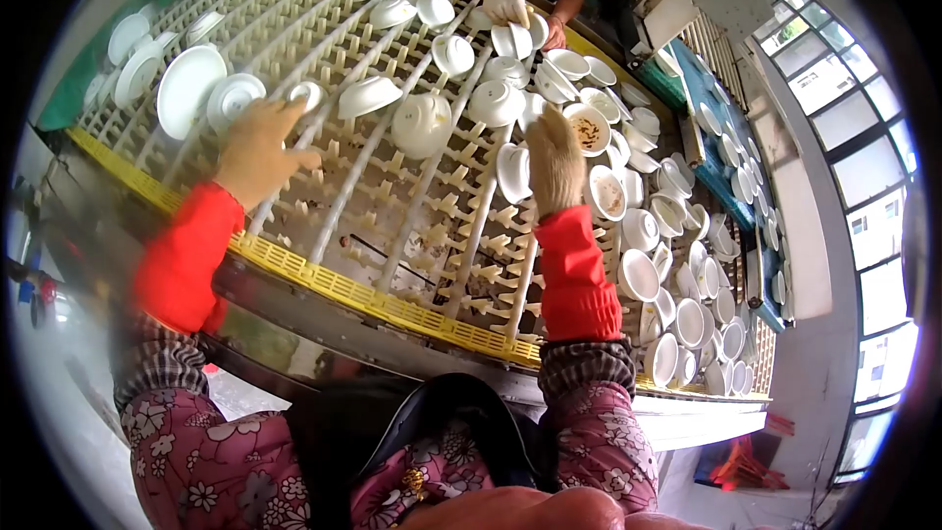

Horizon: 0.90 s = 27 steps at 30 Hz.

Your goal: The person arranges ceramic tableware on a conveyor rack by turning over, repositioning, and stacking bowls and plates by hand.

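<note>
The left hand (260,152), in a tan glove, hangs over the left part of the pegged surface (412,302), its fingers spread and the thumb held well away. The fingertips are beside a small bowl (306,95); whether they touch it cannot be told, but nothing appears gripped. The right hand (556,162) reaches in at the edge of the crowded pile, between a white bowl (513,173) on its left and a soiled bowl (592,130) on its right. Its fingers point away from the body and hide their own tips, so how far open they are, and whether they hold a bowl, cannot be told.

At the left end, a large plate (191,91) stands tilted on edge; the pegs (456,177) seem to prop such pieces and keep them apart. Towards the right end, the piled bowls (640,275) lean on one another, many on their sides, so their neighbours probably support them as much as the pegs do. Across the far edge, a co-worker's gloved hand (505,2) is at another bowl (511,41), apparently steadying it by the rim.
</note>
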Motion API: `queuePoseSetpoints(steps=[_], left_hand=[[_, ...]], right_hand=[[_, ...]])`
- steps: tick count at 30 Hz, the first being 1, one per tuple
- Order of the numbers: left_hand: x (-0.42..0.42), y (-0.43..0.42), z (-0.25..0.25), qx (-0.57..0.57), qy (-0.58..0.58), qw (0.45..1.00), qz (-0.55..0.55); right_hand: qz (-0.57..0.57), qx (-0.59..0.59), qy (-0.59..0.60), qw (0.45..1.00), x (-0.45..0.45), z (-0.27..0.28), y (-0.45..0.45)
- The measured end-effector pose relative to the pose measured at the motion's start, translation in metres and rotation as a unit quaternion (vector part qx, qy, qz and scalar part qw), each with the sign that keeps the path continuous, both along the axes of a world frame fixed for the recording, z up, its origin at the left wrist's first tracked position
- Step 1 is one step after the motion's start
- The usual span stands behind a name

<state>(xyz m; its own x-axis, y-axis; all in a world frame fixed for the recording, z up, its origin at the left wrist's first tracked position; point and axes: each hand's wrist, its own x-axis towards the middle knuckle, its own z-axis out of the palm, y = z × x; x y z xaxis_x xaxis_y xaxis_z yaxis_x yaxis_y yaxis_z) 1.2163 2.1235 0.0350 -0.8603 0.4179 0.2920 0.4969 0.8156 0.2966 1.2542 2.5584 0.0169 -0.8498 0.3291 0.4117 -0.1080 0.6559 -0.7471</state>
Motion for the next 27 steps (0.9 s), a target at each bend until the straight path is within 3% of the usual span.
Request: queuePoseSetpoints(steps=[2,4,9,11,13,15,18,21,23,24,27], left_hand=[[-0.003,0.004,-0.001,0.048,-0.051,0.997,0.034],[-0.005,0.011,0.003,0.068,-0.031,0.997,0.022],[-0.023,0.044,0.004,0.029,0.010,0.999,-0.017],[-0.026,0.066,0.018,0.050,-0.070,0.996,0.011],[-0.039,0.078,0.010,0.056,-0.128,0.990,0.017],[-0.053,0.088,-0.009,0.013,-0.133,0.991,-0.004],[-0.057,0.092,-0.022,-0.037,-0.141,0.989,-0.024],[-0.060,0.082,-0.022,-0.043,-0.159,0.986,-0.037],[-0.052,0.077,-0.025,-0.052,-0.142,0.988,-0.026],[-0.049,0.078,-0.023,-0.056,-0.136,0.989,-0.022],[-0.042,0.079,-0.016,-0.064,-0.128,0.990,-0.010]], right_hand=[[-0.096,0.201,-0.123,0.967,0.024,0.015,0.027],[-0.117,0.326,-0.076,0.935,0.046,-0.003,0.073],[-0.125,0.311,-0.165,0.927,0.093,-0.033,0.132],[-0.165,0.255,-0.193,0.933,0.096,-0.024,0.121],[-0.114,0.213,-0.142,0.960,0.102,-0.018,0.116],[-0.017,0.331,-0.176,0.927,0.094,-0.005,0.120],[0.094,0.258,0.032,0.961,0.098,0.032,0.064],[0.109,0.287,0.084,0.948,0.073,0.030,0.034],[0.055,0.047,0.003,0.997,0.051,0.008,0.042],[0.001,-0.131,-0.010,0.991,0.034,-0.001,0.041],[-0.073,0.214,-0.050,0.973,0.007,0.001,0.065]])
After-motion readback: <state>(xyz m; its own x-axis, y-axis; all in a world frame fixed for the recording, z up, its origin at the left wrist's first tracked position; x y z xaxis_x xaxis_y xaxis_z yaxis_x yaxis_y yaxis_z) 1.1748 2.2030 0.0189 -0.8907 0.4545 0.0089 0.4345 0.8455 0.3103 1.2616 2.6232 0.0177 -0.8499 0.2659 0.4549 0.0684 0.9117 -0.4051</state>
